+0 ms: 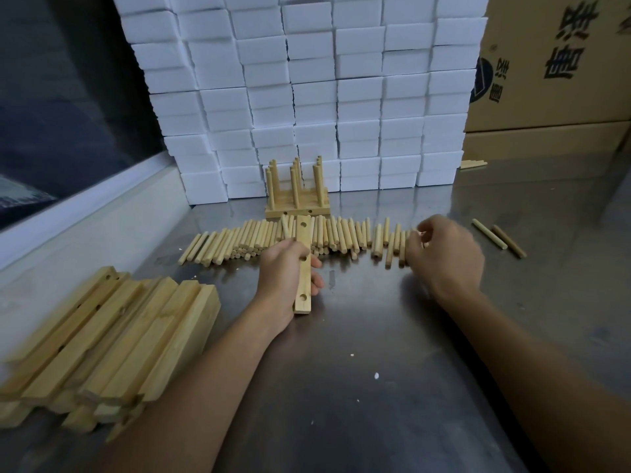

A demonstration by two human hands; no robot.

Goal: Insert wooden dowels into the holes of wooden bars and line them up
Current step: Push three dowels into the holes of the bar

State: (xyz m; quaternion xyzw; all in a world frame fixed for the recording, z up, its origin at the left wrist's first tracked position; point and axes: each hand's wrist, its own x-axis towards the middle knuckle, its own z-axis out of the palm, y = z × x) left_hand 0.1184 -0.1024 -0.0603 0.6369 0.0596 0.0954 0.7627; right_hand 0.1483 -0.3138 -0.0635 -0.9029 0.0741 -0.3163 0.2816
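Left hand (286,268) grips a wooden bar (303,264) round its middle, fingers curled over it, long axis running near-to-far and drilled face up; three holes show, one partly under the fingers. Likely held this way so the holes stay open to a dowel coming from above. Far end of the bar overlaps the row of loose dowels (273,238), which lies across the steel table (375,336) from left to right, within reach of both hands. Right hand (444,254) is at the right end of that row, fingers curled down among the dowels; blurred, so cannot tell whether it has one pinched. Finished bars with upright dowels (296,191) stand lined up just beyond the row, against stacked white boxes (307,80). Undrilled-side stock, a pile of bars (112,336), lies near left. Two stray dowels (498,237) far right.
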